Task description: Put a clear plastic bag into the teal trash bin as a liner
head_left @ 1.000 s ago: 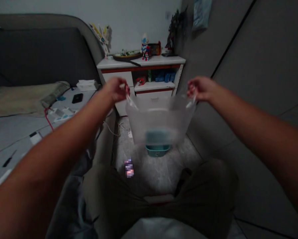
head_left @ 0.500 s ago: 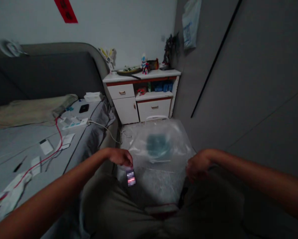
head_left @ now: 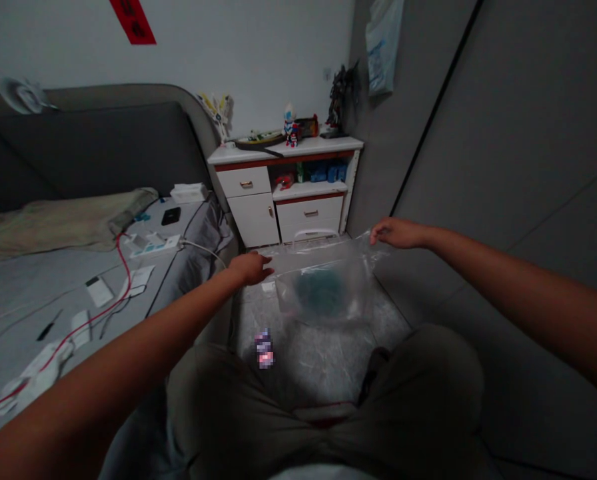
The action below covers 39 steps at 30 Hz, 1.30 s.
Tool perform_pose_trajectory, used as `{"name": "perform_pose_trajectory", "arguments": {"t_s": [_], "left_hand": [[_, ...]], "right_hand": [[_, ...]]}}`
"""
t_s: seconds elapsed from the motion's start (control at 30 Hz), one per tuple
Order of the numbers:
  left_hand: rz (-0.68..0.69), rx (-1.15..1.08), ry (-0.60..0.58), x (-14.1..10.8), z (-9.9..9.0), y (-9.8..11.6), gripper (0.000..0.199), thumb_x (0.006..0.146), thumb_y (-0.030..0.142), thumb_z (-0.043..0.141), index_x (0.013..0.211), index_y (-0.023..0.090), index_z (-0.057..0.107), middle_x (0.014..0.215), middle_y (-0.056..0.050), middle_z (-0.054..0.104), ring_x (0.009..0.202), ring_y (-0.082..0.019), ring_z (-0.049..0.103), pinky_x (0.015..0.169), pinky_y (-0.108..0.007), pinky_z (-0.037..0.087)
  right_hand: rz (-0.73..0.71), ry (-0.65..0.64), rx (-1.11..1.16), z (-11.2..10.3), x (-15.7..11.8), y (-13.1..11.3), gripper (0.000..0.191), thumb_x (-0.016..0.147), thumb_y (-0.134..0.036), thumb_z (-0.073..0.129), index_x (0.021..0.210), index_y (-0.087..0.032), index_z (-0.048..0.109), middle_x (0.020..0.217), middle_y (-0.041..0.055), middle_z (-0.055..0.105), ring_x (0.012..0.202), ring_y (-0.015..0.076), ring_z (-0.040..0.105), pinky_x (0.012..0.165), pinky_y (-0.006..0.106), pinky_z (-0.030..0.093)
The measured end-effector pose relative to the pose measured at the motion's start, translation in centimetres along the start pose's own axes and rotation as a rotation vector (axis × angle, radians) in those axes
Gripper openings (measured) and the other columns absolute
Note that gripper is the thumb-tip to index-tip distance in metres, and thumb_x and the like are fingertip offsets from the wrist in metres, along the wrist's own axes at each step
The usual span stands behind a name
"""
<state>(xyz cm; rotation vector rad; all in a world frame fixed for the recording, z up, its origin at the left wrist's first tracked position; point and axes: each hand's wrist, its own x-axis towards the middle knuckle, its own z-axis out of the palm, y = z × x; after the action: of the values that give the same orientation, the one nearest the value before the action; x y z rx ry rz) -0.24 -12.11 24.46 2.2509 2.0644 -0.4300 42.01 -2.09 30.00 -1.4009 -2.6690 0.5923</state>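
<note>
In front of me a clear plastic bag (head_left: 353, 293) stands low over the floor, with a blurry teal thing (head_left: 321, 291) showing through it. My right hand (head_left: 393, 233) is at the bag's raised far right corner, its fingers bent in on the thin plastic. At the bag's left edge is my left hand (head_left: 252, 268), with thumb and forefinger stretched out and a gap between them. Whether the left fingertips touch the plastic is unclear. Nearer to my knees, a small pixelated rectangle (head_left: 264, 349) lies on the floor.
A white cabinet (head_left: 251, 217) bearing toy figures stands behind the bag. To the left is a bed (head_left: 178, 283) with a power strip (head_left: 156, 245), a red cable (head_left: 123, 260) and a black phone-like object (head_left: 171, 216). A grey wardrobe (head_left: 503, 200) rises on the right.
Both hands have moved up and away from me, from the bag's near side to its far side. The plastic has drawn back from the near floor, and the left fingers have spread.
</note>
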Motion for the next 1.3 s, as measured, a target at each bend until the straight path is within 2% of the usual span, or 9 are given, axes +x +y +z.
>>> {"name": "perform_pose_trajectory", "arguments": {"t_s": [0.1, 0.23, 0.37, 0.63, 0.8, 0.97, 1.07, 1.2, 1.3], "left_hand": [[-0.031, 0.019, 0.004, 0.5, -0.7, 0.7, 0.091, 0.092, 0.068, 0.062, 0.170, 0.028, 0.038, 0.153, -0.021, 0.060, 0.133, -0.038, 0.065, 0.106, -0.045, 0.055], [-0.045, 0.013, -0.025, 0.6, -1.5, 1.6, 0.109, 0.081, 0.072, 0.073, 0.172, 0.032, 0.029, 0.155, -0.020, 0.059, 0.135, -0.039, 0.064, 0.106, -0.046, 0.056], [-0.058, 0.016, -0.060, 0.3, -2.3, 2.3, 0.116, 0.076, 0.068, 0.080, 0.172, 0.035, 0.025, 0.157, -0.018, 0.059, 0.137, -0.039, 0.063, 0.108, -0.046, 0.055], [-0.095, 0.035, 0.094, -0.8, -3.0, 3.4, 0.120, 0.073, 0.054, 0.086, 0.172, 0.034, 0.021, 0.148, -0.020, 0.064, 0.124, -0.039, 0.070, 0.098, -0.045, 0.059], [-0.061, 0.007, 0.040, -0.9, -1.6, 4.2, 0.123, 0.074, 0.049, 0.087, 0.173, 0.033, 0.017, 0.150, -0.023, 0.062, 0.126, -0.042, 0.069, 0.098, -0.048, 0.059], [-0.054, -0.019, -0.015, -0.8, 0.4, 5.2, 0.123, 0.074, 0.048, 0.088, 0.173, 0.035, 0.016, 0.152, -0.022, 0.061, 0.129, -0.042, 0.067, 0.101, -0.049, 0.057], [-0.011, -0.072, -0.023, -0.8, 1.3, 5.8, 0.124, 0.074, 0.050, 0.088, 0.173, 0.034, 0.015, 0.151, -0.020, 0.061, 0.128, -0.041, 0.068, 0.100, -0.047, 0.057], [0.037, -0.174, 0.053, -0.7, 2.5, 6.2, 0.114, 0.082, 0.051, 0.082, 0.174, 0.031, 0.018, 0.151, -0.018, 0.062, 0.125, -0.039, 0.070, 0.098, -0.043, 0.057], [0.069, -0.285, 0.104, -0.2, 3.3, 6.1, 0.103, 0.087, 0.051, 0.077, 0.172, 0.028, 0.024, 0.150, -0.016, 0.064, 0.128, -0.035, 0.068, 0.099, -0.038, 0.054]], "right_hand": [[0.056, 0.024, -0.227, -0.4, -0.1, -0.9, 0.039, 0.084, -0.019, 0.061, 0.119, -0.020, 0.078, 0.115, 0.0114, 0.075, 0.110, 0.0273, 0.069, 0.099, 0.036, 0.051], [0.217, 0.083, -0.383, 0.4, -0.8, -2.7, 0.064, 0.089, -0.041, 0.067, 0.150, -0.022, 0.064, 0.141, 0.0171, 0.066, 0.121, 0.0349, 0.068, 0.100, 0.043, 0.052], [0.286, 0.066, -0.404, 1.6, -1.5, -3.5, 0.078, 0.087, -0.055, 0.070, 0.157, -0.024, 0.055, 0.146, 0.0183, 0.062, 0.123, 0.0384, 0.067, 0.098, 0.045, 0.054], [0.330, 0.095, -0.372, 3.3, -2.1, -3.3, 0.107, 0.076, -0.062, 0.080, 0.167, -0.023, 0.040, 0.146, 0.0207, 0.062, 0.123, 0.0402, 0.068, 0.096, 0.045, 0.055], [0.375, 0.038, -0.361, 5.5, -2.6, -3.2, 0.101, 0.077, -0.061, 0.082, 0.162, -0.023, 0.044, 0.142, 0.0217, 0.062, 0.121, 0.0402, 0.068, 0.094, 0.046, 0.055], [0.418, -0.018, -0.373, 8.6, -3.2, -2.9, 0.074, 0.084, -0.056, 0.077, 0.146, -0.021, 0.056, 0.140, 0.0209, 0.061, 0.115, 0.0376, 0.069, 0.090, 0.044, 0.055], [0.430, -0.029, -0.365, 9.3, -3.3, -2.7, 0.062, 0.090, -0.053, 0.072, 0.140, -0.020, 0.060, 0.139, 0.0202, 0.058, 0.112, 0.0360, 0.069, 0.089, 0.043, 0.054], [0.416, 0.048, -0.343, 8.5, -3.5, -3.6, 0.050, 0.094, -0.044, 0.069, 0.136, -0.018, 0.063, 0.140, 0.0203, 0.055, 0.111, 0.0345, 0.067, 0.090, 0.042, 0.051], [0.333, 0.215, -0.355, 8.3, -4.2, -6.1, 0.039, 0.095, -0.034, 0.066, 0.130, -0.017, 0.068, 0.146, 0.0222, 0.051, 0.127, 0.0418, 0.055, 0.098, 0.047, 0.047]]}}
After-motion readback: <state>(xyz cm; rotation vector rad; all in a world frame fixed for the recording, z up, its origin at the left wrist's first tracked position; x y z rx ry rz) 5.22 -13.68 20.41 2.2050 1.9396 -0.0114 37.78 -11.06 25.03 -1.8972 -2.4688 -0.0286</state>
